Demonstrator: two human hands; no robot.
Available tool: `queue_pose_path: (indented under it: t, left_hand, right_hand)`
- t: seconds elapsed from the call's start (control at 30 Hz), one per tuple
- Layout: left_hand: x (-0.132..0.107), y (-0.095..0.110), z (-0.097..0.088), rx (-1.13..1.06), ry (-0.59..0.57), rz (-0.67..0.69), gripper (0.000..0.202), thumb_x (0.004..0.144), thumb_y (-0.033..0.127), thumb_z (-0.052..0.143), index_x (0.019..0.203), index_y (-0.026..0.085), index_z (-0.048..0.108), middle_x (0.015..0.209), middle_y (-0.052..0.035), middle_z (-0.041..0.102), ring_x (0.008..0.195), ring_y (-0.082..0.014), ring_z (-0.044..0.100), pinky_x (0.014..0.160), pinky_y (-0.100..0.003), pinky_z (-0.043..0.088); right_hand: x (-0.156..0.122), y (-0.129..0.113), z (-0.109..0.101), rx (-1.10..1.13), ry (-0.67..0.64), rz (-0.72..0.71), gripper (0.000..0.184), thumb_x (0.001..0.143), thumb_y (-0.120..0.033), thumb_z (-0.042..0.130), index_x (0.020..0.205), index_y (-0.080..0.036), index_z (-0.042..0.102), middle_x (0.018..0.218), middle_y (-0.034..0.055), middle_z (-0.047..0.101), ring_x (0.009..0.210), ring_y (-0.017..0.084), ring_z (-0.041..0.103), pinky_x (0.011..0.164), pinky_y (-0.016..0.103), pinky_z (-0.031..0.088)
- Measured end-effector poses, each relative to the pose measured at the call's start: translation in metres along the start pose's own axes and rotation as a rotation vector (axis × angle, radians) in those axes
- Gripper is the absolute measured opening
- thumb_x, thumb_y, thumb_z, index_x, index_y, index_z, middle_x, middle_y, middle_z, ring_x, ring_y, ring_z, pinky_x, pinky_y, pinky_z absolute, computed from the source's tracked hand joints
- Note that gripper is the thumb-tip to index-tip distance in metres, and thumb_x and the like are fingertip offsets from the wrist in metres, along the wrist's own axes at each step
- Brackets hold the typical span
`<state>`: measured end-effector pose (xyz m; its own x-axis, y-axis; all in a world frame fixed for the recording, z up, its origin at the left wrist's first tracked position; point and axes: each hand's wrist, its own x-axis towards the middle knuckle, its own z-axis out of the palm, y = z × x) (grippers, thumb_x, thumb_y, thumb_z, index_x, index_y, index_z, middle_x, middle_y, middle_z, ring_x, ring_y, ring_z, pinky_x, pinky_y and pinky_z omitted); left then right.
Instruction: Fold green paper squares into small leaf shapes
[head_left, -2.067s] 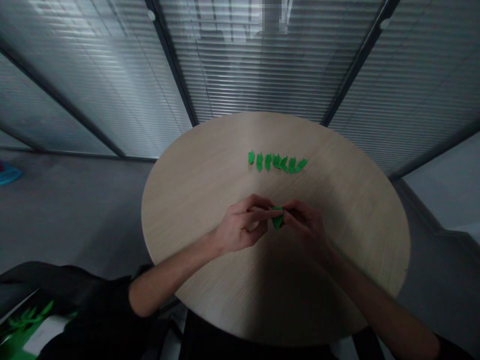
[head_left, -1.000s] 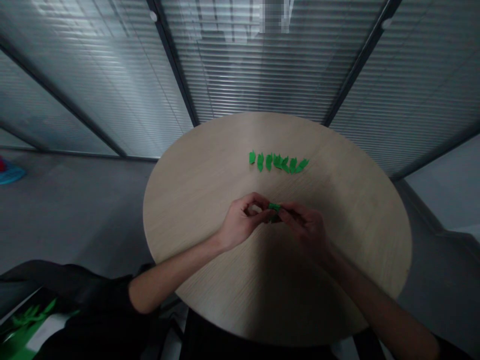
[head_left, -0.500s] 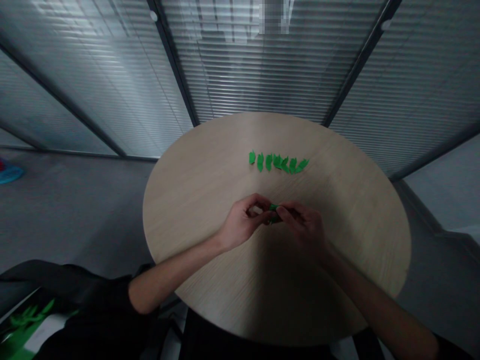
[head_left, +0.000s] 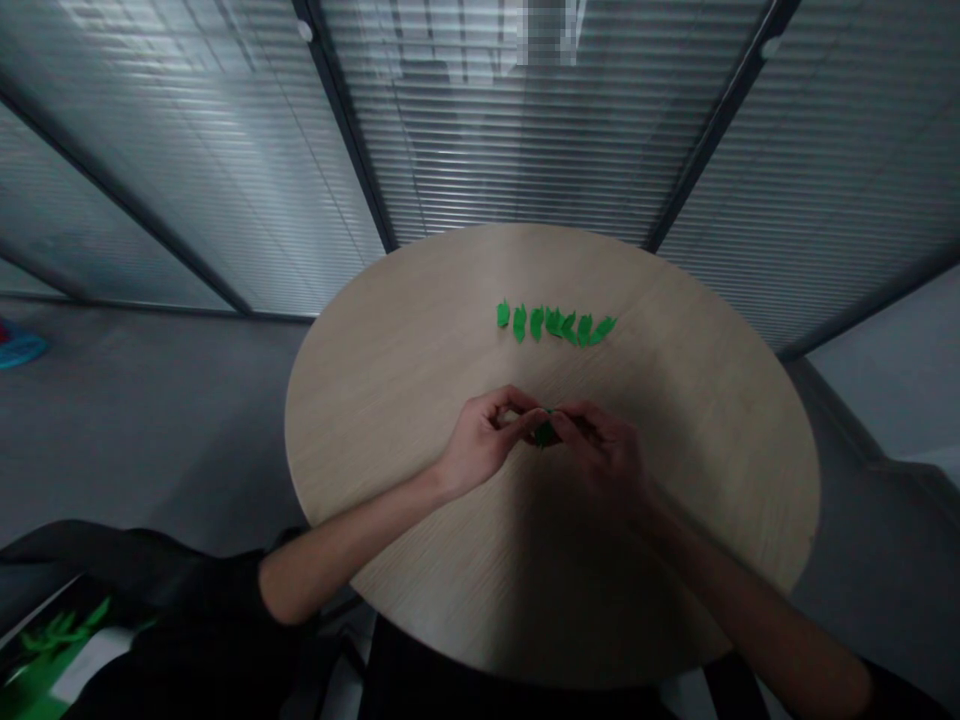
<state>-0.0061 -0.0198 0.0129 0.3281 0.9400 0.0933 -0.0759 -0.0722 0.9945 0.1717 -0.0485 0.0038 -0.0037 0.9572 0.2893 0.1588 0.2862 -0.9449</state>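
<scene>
Over the middle of the round table [head_left: 375, 400], my left hand [head_left: 491, 435] and my right hand [head_left: 604, 445] meet fingertip to fingertip. Both pinch one small green folded piece [head_left: 545, 433], which looks like paper; its lower part shows dark between the fingers, and the rest is hidden by them. Beyond the hands, a row of similar small green folded pieces [head_left: 537, 323] lies on the tabletop. Those at the right of the row sit close together or overlap.
Glass partitions with blinds [head_left: 517, 160] stand right behind the table. At the lower left, a dark container holds green material [head_left: 60, 640] and a white piece [head_left: 90, 665]. A blue object [head_left: 21, 346] lies on the floor at the far left.
Between my fingertips the green piece has turned or folded downward, so more of it hangs below the thumbs. My left thumb has moved up toward my right fingers.
</scene>
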Motion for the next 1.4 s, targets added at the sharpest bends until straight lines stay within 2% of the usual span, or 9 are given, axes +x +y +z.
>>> queue_pose_path:
  t: [0.2,0.4,0.57,0.93,1.23,1.4]
  left_hand:
    - [-0.0009,-0.0024,-0.0011,-0.050,-0.023,-0.004,0.030,0.089,0.041,0.080,0.087,0.012,0.071,0.077,-0.0066,0.077,0.069,-0.0146,0.071,0.064,-0.024,0.056]
    - [0.0016,-0.0043,0.0008,-0.049,0.014,-0.047,0.033,0.090,0.045,0.078,0.089,0.013,0.070,0.069,-0.0016,0.070,0.063,-0.0125,0.066,0.063,-0.025,0.054]
    - [0.0017,-0.0041,0.0016,-0.030,0.020,-0.021,0.035,0.090,0.047,0.079,0.088,0.014,0.068,0.069,-0.0007,0.068,0.061,-0.0117,0.064,0.059,-0.023,0.051]
    - [-0.0009,-0.0042,0.0021,-0.118,-0.087,-0.019,0.037,0.092,0.047,0.077,0.086,0.012,0.066,0.075,-0.0063,0.074,0.069,-0.0154,0.071,0.066,-0.027,0.056]
    - [0.0027,-0.0067,0.0017,-0.039,-0.037,-0.023,0.035,0.091,0.048,0.076,0.090,0.015,0.065,0.072,-0.0004,0.067,0.064,-0.0123,0.064,0.060,-0.024,0.052]
    - [0.0018,-0.0029,0.0002,0.040,-0.020,-0.006,0.031,0.092,0.043,0.075,0.087,0.015,0.065,0.069,-0.0002,0.066,0.061,-0.0105,0.060,0.057,-0.022,0.047]
  right_hand:
    - [-0.0010,0.0029,0.0012,0.013,-0.001,0.036,0.034,0.095,-0.053,0.071,0.090,-0.020,0.076,0.079,0.0045,0.079,0.070,0.019,0.077,0.065,0.029,0.065]
    - [0.0009,0.0015,0.0007,0.068,-0.058,0.138,0.037,0.096,-0.056,0.069,0.094,-0.020,0.077,0.083,0.0060,0.080,0.074,0.021,0.079,0.071,0.033,0.067]
    - [0.0029,0.0008,-0.0001,0.108,-0.080,0.188,0.041,0.093,-0.060,0.071,0.093,-0.019,0.077,0.080,0.0060,0.079,0.070,0.020,0.077,0.068,0.033,0.067]
    - [0.0042,0.0018,-0.0024,0.134,-0.114,0.175,0.038,0.093,-0.055,0.071,0.082,-0.019,0.071,0.071,0.0030,0.072,0.065,0.017,0.069,0.062,0.028,0.059]
    - [0.0050,0.0043,0.0004,0.156,-0.052,0.223,0.037,0.090,-0.056,0.074,0.087,-0.019,0.075,0.074,0.0039,0.075,0.063,0.017,0.071,0.061,0.029,0.061]
    - [0.0051,0.0055,-0.0008,0.126,-0.104,0.225,0.041,0.094,-0.058,0.069,0.086,-0.019,0.075,0.077,0.0046,0.075,0.063,0.015,0.070,0.061,0.027,0.059]
